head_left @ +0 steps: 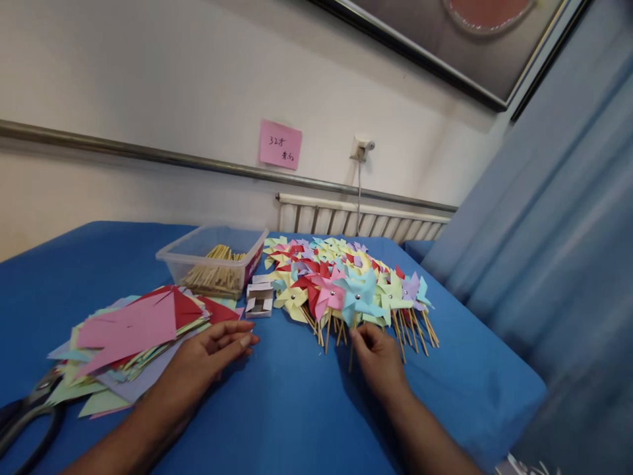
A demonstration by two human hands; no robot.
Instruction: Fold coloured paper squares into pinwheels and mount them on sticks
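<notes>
On the blue tabletop point(297, 409), the right hand point(378, 359) pinches the wooden stick of a light blue pinwheel point(360, 298) between thumb and fingertips, closed on it at the near edge of a big heap of paper pinwheels point(336, 274). That blue pinwheel lies at the front of the heap, its stick point(352, 349) pointing back toward the person, just beside a pink one point(327, 295). Over on the other side, the left hand point(208, 359) lies flat and open, palm down, fingers stretched toward the middle of the table, its heel resting on the edge of a loose stack of cut coloured paper sheets point(133, 336), pink and red on top. Behind that stack sits a clear plastic tub point(212, 260) holding wooden sticks point(217, 274), and a small white cardboard box point(260, 300) stands open between tub and heap. Scissors point(30, 412) lie at the far left edge, only partly in view. A pink note point(280, 144) hangs on the wall behind.
</notes>
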